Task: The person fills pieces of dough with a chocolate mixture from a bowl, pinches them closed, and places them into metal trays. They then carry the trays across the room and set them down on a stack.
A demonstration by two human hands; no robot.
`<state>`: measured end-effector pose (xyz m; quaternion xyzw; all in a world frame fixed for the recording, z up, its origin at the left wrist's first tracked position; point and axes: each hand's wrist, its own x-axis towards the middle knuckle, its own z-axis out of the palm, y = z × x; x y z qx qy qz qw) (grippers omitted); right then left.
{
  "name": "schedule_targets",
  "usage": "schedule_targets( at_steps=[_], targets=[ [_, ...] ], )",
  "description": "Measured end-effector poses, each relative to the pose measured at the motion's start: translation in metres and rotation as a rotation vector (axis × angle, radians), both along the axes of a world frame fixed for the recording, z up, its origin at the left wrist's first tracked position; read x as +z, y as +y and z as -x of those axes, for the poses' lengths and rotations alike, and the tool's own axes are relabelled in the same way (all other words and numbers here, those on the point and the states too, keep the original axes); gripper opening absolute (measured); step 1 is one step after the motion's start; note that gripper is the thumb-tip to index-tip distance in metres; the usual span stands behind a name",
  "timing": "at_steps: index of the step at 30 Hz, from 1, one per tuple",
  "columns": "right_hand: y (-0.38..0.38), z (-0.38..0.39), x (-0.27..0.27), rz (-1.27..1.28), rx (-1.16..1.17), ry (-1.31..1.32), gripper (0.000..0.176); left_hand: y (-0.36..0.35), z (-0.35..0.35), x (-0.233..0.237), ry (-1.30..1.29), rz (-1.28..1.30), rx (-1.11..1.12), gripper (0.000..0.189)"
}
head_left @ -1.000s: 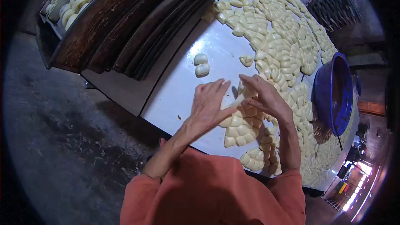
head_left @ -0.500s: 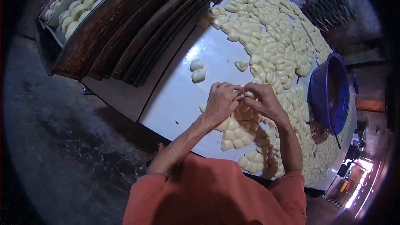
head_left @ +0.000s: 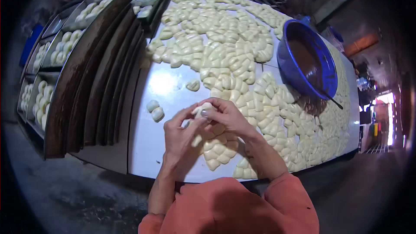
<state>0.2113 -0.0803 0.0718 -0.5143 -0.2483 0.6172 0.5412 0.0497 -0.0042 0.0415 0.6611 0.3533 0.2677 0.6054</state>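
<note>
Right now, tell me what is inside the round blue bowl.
The blue bowl holds brown paste; a thin dark handle sticks out over its rim. The paste hides the bottom.

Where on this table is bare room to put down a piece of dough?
Bare table lies between the dark trays, the two rolled pieces and the lone piece. Another free strip runs along the near edge, left of the left hand. Right of the right hand, up to the blue bowl, cut dough is crowded.
</note>
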Motion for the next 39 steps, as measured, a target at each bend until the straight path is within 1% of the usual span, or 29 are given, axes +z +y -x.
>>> schedule_targets(
  at_steps=[2, 3, 4, 6, 7, 8, 9, 10, 11, 12, 13, 14, 16, 17, 20, 21, 22, 23, 24, 25, 26, 28, 30, 31, 34, 35, 36, 38, 39],
  targets=[
    [-0.007, -0.009, -0.022, -0.006, -0.030, -0.305, 0.033, 0.002, 0.000, -0.002, 0.052, 0.184, -0.029, 0.045],
    [-0.010, -0.014, -0.025, -0.002, -0.051, -0.461, 0.031, -0.001, -0.005, -0.007, -0.029, 0.183, -0.007, 0.047],
    [-0.014, -0.015, -0.025, -0.073, -0.109, -0.610, 0.027, -0.004, -0.008, -0.009, -0.035, 0.226, -0.016, 0.051],
    [-0.016, -0.018, -0.029, -0.217, -0.232, -0.655, 0.028, -0.010, -0.018, -0.008, -0.040, 0.321, -0.027, 0.058],
    [-0.019, -0.021, -0.028, -0.207, -0.255, -0.652, 0.029, -0.015, -0.029, -0.008, -0.144, 0.295, -0.014, 0.069],
    [-0.021, -0.023, -0.026, -0.200, -0.278, -0.646, 0.030, -0.020, -0.041, 0.001, -0.190, 0.122, 0.040, 0.076],
    [-0.022, -0.024, -0.023, -0.195, -0.300, -0.641, 0.032, -0.017, -0.052, -0.004, -0.231, -0.118, 0.034, 0.078],
    [-0.024, -0.022, -0.018, -0.230, -0.334, -0.419, 0.033, -0.014, -0.065, -0.003, -0.273, -0.359, 0.029, 0.082],
    [-0.025, -0.018, -0.011, -0.267, -0.363, -0.196, 0.034, -0.019, -0.074, 0.005, -0.336, -0.341, 0.013, 0.084],
    [-0.026, -0.015, -0.003, -0.303, -0.386, 0.026, 0.036, -0.025, -0.085, 0.001, -0.398, -0.267, -0.032, 0.083],
    [-0.028, -0.014, 0.005, -0.273, -0.417, 0.200, 0.034, -0.030, -0.095, -0.002, -0.458, -0.235, -0.054, 0.087],
    [-0.031, -0.017, 0.011, -0.304, -0.452, 0.276, 0.033, -0.034, -0.105, -0.003, -0.516, -0.203, -0.075, 0.091],
    [-0.038, -0.031, 0.020, -0.375, -0.522, 0.422, 0.030, -0.046, -0.132, 0.002, -0.685, -0.140, -0.064, 0.081],
    [-0.045, -0.044, 0.012, -0.423, -0.487, 0.484, 0.028, -0.049, -0.140, -0.001, -0.654, -0.169, -0.118, 0.086],
    [-0.061, -0.097, 0.027, -0.400, -0.571, 0.239, 0.028, -0.062, -0.151, -0.006, -0.492, 0.104, -0.320, 0.092],
    [-0.069, -0.135, 0.019, -0.435, -0.696, 0.052, 0.028, -0.062, -0.147, -0.014, -0.393, 0.226, -0.394, 0.097],
    [-0.077, -0.175, 0.013, -0.466, -0.819, -0.137, 0.027, -0.060, -0.142, -0.013, -0.319, 0.291, -0.426, 0.090],
    [-0.082, -0.192, 0.051, -0.425, -0.867, -0.271, 0.026, -0.055, -0.136, -0.005, -0.252, 0.334, -0.442, 0.080],
    [-0.089, -0.229, 0.055, -0.351, -0.919, -0.524, 0.025, -0.048, -0.131, 0.001, -0.186, 0.376, -0.453, 0.071],
    [-0.094, -0.251, 0.067, -0.144, -0.953, -0.655, 0.023, -0.040, -0.127, -0.003, -0.134, 0.346, -0.454, 0.063],
    [-0.100, -0.279, 0.067, 0.033, -0.836, -0.787, 0.023, -0.032, -0.122, -0.009, -0.079, 0.317, -0.455, 0.055],
    [-0.114, -0.339, 0.039, 0.388, -0.577, -1.025, 0.023, -0.024, -0.116, -0.013, -0.015, 0.279, -0.430, 0.045],
    [-0.130, -0.385, -0.013, 0.533, -0.196, -1.272, 0.022, -0.020, -0.114, -0.013, 0.003, 0.263, -0.378, 0.039],
    [-0.127, -0.389, -0.020, 0.601, 0.006, -1.384, 0.022, -0.020, -0.112, -0.014, -0.014, 0.285, -0.384, 0.041],
    [-0.125, -0.382, -0.017, 0.653, 0.071, -0.999, 0.021, -0.020, -0.106, -0.014, 0.039, 0.289, -0.450, 0.041],
    [-0.131, -0.400, -0.030, 0.549, -0.028, -0.960, 0.016, -0.019, -0.105, -0.013, 0.081, 0.295, -0.497, 0.043],
    [-0.128, -0.388, -0.017, 0.469, -0.167, -0.798, 0.015, -0.019, -0.104, -0.014, 0.083, 0.308, -0.504, 0.042],
    [-0.116, -0.346, 0.032, 0.300, -0.433, -0.469, 0.012, -0.020, -0.106, -0.014, 0.081, 0.327, -0.517, 0.042],
    [-0.114, -0.337, 0.039, 0.156, -0.493, -0.511, 0.007, -0.020, -0.109, 0.001, 0.086, 0.382, -0.498, 0.040]
  ],
)
